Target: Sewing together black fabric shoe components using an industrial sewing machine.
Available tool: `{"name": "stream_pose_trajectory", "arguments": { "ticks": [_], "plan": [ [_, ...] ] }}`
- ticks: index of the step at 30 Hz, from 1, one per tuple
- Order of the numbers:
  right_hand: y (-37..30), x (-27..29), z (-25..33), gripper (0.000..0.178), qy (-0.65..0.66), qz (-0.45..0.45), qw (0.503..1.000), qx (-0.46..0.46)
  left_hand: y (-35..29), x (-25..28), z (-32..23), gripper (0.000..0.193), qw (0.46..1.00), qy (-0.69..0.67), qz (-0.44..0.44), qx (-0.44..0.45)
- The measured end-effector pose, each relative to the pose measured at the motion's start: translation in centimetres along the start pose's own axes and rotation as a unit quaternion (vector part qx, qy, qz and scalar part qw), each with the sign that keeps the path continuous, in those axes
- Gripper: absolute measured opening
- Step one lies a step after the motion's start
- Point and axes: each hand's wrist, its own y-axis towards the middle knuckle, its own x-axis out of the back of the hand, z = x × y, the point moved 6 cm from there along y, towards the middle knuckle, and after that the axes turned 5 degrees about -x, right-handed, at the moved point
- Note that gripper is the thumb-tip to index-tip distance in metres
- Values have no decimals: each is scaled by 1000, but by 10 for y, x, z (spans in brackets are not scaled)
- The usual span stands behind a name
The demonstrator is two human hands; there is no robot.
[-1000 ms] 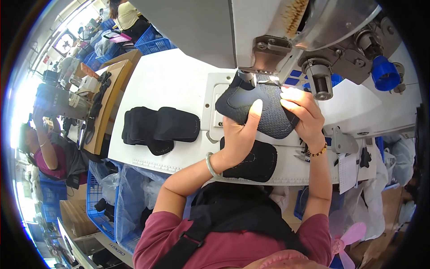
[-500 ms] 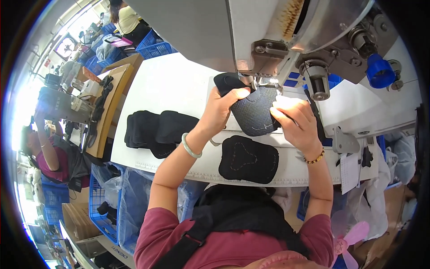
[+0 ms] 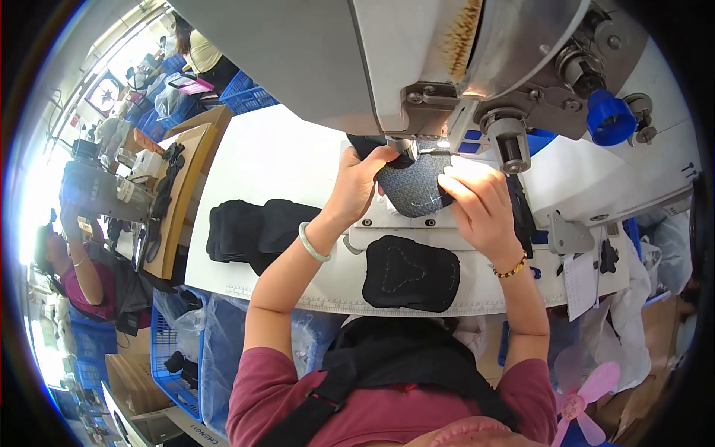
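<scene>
- Resting nearest on the worktop (image 3: 246, 153): a dash-stitched black pad (image 3: 412, 273).
- Beyond, the right grip (image 3: 482, 205) pinches the textured panel (image 3: 408, 188); the left grip (image 3: 353, 182), now shifted to its left edge, clasps it.
- The panel has turned beneath the sewing-machine head (image 3: 402, 67), apparently realigned.

Sewing machine (image 3: 395, 52) cut off above, textured piece (image 3: 411, 191) partly hidden beneath, left grip (image 3: 354, 179) partly hidden

The sewing machine (image 3: 298, 59) blocks the left hand (image 3: 356, 182) ahead; free tabletop (image 3: 261, 156) stretches between machine and black stack (image 3: 232, 232).
</scene>
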Motion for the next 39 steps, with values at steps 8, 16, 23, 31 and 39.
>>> {"name": "stream_pose_trajectory", "arguments": {
  "ticks": [8,16,23,31,39],
  "plan": [
    [-5,1,-5,28,3,-14,1000,3,-11,-8,-6,13,997,61,-6,-44],
    [-1,3,1,27,-19,-18,1000,8,-20,-16,-10,9,990,77,-46,-108],
    [-4,4,3,23,-10,-28,998,46,-15,-8,-6,14,994,91,23,-51],
    [2,2,9,24,-31,-11,999,5,-13,-12,-4,12,997,69,7,-13],
    [5,2,-1,26,-32,-24,999,-2,-31,-30,-22,12,963,185,-64,-183]
  ]
}}
